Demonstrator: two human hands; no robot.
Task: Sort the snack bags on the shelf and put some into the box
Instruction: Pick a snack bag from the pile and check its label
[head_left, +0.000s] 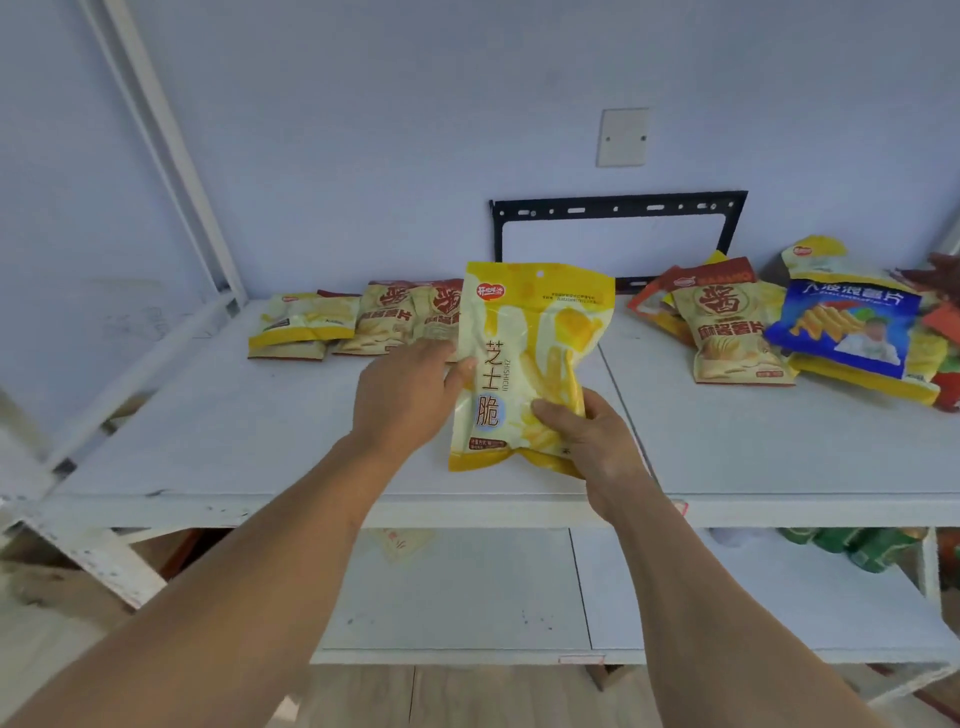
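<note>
Held bag: yellow cheese snack bag (524, 364), upright above the white shelf (208, 441), near its front edge
Right hand (592, 441): grip clenched on the bag's lower right corner, thumb across the front
Left hand (410, 395): grip on the bag's left edge, thumb on the front, fingers behind
Left group: yellow bag (304, 325) and beige chip bags (410, 319) lying at the back of the shelf
Right pile: beige chip bag (727, 327), blue bag (847, 332) and others overlapping
Wall: black bracket (618, 208), blank switch plate (622, 137)
Lower shelf (467, 597): green packs (862, 545) at right
</note>
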